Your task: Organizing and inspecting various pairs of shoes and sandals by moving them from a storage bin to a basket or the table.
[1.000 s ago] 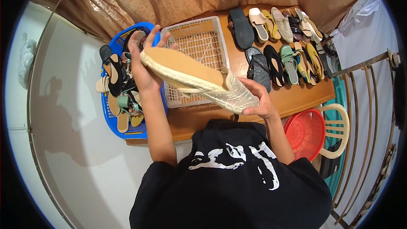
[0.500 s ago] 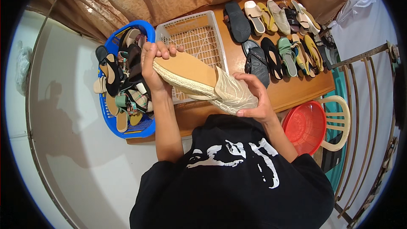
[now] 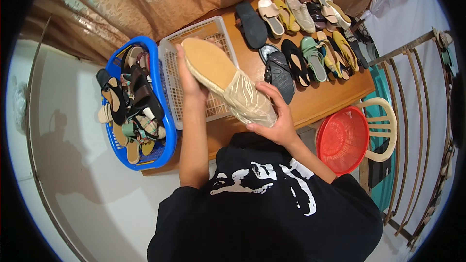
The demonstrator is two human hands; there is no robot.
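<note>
A beige slip-on mule (image 3: 211,63) is held up in front of me over the table, its tan insole facing me. Its upper is pale, wrinkled and shiny, and the sole edge looks braided. My left hand (image 3: 192,83) grips the heel end, thumb along the side and most fingers hidden behind the sole. Around the toe end wraps my right hand (image 3: 278,119), with the thumb on the near side. A white plastic crate (image 3: 163,63) stands behind the mule, showing its slatted bottom.
On the left, a blue basket (image 3: 168,145) is heaped with assorted sandals and shoes. Footwear lies in two rows along the wooden table (image 3: 318,109). A red basket (image 3: 342,140) rests by a cream plastic chair (image 3: 388,133) at right, near a barred rack (image 3: 407,131).
The mule has turned more upright, and its insole now faces me more fully. Both hands have shifted slightly left with it. The whole view has also tilted a little.
</note>
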